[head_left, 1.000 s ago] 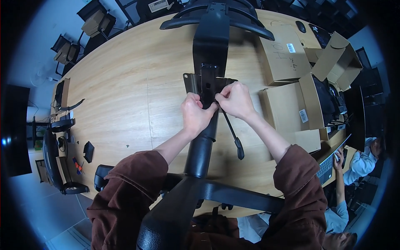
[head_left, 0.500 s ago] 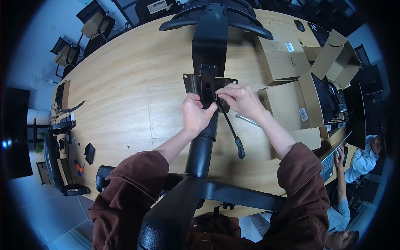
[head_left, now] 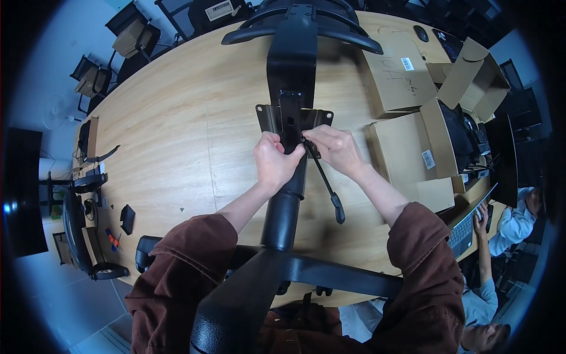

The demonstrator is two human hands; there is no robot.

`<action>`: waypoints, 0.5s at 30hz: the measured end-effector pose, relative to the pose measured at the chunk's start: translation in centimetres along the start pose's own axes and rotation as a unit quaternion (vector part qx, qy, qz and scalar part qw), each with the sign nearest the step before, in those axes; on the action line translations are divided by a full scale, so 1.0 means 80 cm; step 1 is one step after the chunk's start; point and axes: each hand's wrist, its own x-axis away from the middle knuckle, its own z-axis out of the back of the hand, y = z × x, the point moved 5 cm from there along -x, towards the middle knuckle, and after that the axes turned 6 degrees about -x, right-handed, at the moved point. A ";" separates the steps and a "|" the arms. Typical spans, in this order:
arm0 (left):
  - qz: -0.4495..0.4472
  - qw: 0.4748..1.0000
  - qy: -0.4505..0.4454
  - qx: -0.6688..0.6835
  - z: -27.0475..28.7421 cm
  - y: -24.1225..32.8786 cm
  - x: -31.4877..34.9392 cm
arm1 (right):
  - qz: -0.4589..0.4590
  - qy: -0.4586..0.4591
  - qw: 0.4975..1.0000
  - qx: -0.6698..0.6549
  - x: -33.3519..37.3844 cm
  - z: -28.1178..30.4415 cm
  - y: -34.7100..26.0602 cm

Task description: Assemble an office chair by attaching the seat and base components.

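"Where is the chair mechanism (head_left: 290, 121)?"

"At the black column's (head_left: 280, 218) far end, above the surface (head_left: 159, 141)."

"And the fingers?"

"The left hand (head_left: 275, 164) pinches it; the right hand's (head_left: 338, 151) press together beside the lever (head_left: 324, 176), perhaps on something small."

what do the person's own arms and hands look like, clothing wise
The left arm wears a loose, dark reddish-brown fabric sleeve with a wide cuff and a visible seam line; the right arm wears a matching dark reddish-brown fabric sleeve. Both end partway along the forearms. The left hand and right hand are ungloved, and no watch shows.
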 end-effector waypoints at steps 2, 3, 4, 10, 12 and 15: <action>0.000 1.000 -0.002 0.000 0.000 -0.001 0.000 | 0.002 0.016 1.000 0.008 0.002 0.003 0.001; 0.001 1.000 -0.001 0.003 -0.001 -0.001 0.000 | 0.002 0.022 1.000 0.015 0.003 0.004 0.002; 0.003 1.000 0.000 0.002 -0.001 -0.001 0.000 | 0.003 0.031 0.999 0.017 0.004 0.005 0.002; -0.003 1.000 0.002 0.001 -0.001 -0.001 0.000 | 0.044 0.002 0.999 0.029 0.007 0.001 -0.002; -0.005 1.000 0.003 0.007 -0.001 -0.001 0.000 | 0.058 0.011 0.998 0.032 0.008 0.002 -0.003; -0.006 1.000 0.006 0.009 -0.001 0.000 0.001 | 0.076 0.005 0.996 0.051 0.010 0.002 -0.004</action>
